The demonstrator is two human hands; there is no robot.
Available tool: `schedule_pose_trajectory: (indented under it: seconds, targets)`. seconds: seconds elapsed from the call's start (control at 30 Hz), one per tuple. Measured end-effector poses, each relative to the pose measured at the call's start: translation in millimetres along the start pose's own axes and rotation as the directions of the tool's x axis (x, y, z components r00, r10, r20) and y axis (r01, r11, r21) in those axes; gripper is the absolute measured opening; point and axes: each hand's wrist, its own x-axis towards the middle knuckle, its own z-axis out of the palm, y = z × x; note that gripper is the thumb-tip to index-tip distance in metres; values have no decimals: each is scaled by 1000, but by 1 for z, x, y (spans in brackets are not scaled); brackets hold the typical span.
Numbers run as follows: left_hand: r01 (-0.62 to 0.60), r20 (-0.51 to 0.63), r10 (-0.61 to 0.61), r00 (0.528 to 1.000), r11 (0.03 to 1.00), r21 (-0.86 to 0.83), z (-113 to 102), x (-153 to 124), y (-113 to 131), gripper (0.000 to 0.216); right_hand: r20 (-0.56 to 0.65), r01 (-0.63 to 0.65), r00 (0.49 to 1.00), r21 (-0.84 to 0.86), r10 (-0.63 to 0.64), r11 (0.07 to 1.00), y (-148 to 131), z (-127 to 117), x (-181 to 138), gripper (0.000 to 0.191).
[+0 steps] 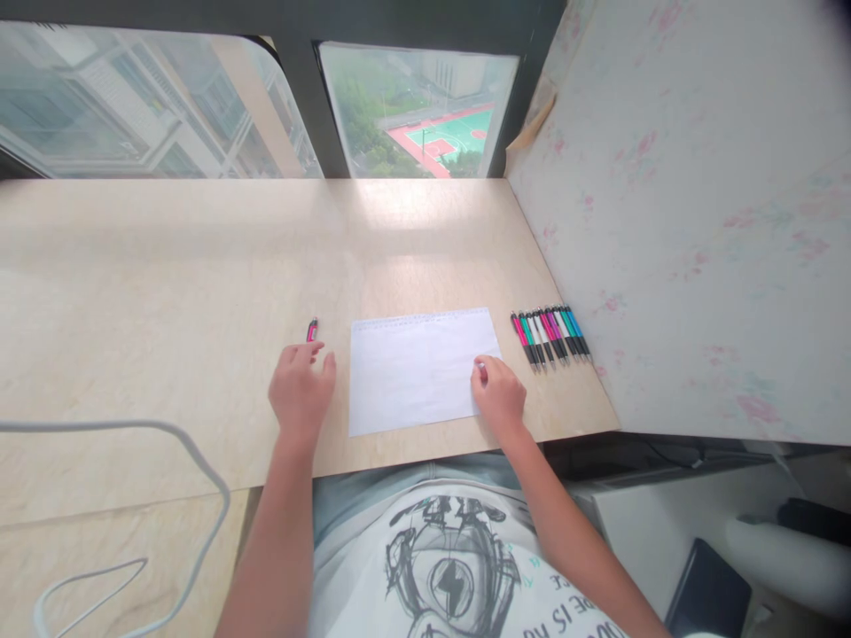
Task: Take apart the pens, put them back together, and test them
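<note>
A white sheet of paper lies flat on the light wooden desk in front of me. My left hand rests just left of the sheet, its fingers laid over a pink and black pen whose tip sticks out past them. My right hand sits on the sheet's right edge, fingers curled and pressing on the paper. A row of several pens in pink, green, white and blue lies side by side to the right of the sheet.
A pale patterned wall panel closes off the desk's right side. Windows run along the far edge. A white cable loops over the near left of the desk.
</note>
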Motion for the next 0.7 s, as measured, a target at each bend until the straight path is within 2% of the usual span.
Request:
schedule_pose_trajectory:
  seconds: [0.1, 0.17, 0.3, 0.37, 0.43, 0.5, 0.57, 0.63, 0.7]
  targets:
    - [65, 13, -66, 998, 997, 45, -9, 23, -18, 37, -11, 3, 1000, 28, -3, 1000, 1, 1, 0, 23]
    - [88, 66, -93, 993, 993, 72, -10, 32, -25, 40, -15, 6, 1000, 42, -6, 999, 2, 1, 0, 22]
    - [84, 161, -98, 982, 992, 95, -7, 42, -26, 25, -12, 5, 1000, 54, -5, 999, 1, 0, 0, 22]
    - [111, 149, -114, 982, 993, 27, -6, 43, -23, 20, -8, -1, 1000, 62, 1, 998, 1, 0, 1, 23]
    - [191, 147, -164, 975, 962, -193, -7, 42, -16, 19, -2, -7, 1000, 80, 7, 997, 1, -1, 2, 24]
    - [283, 215, -200, 956, 823, -492, -7, 35, -4, 22, 1, -2, 1000, 117, 2, 993, 3, -2, 3, 24]
    - [298, 281, -153, 947, 743, -600, -7, 22, 11, 26, -7, 5, 1000, 186, -4, 983, 5, -5, 5, 25]
    - [414, 443, -54, 895, 473, -778, -6, 4, 29, 31, -30, -2, 999, 284, 11, 959, 4, -10, 6, 25]
    - [501, 532, 33, 846, 290, -815, -2, -19, 50, 31, -47, -18, 998, 404, 41, 914, -1, -17, 7, 26]
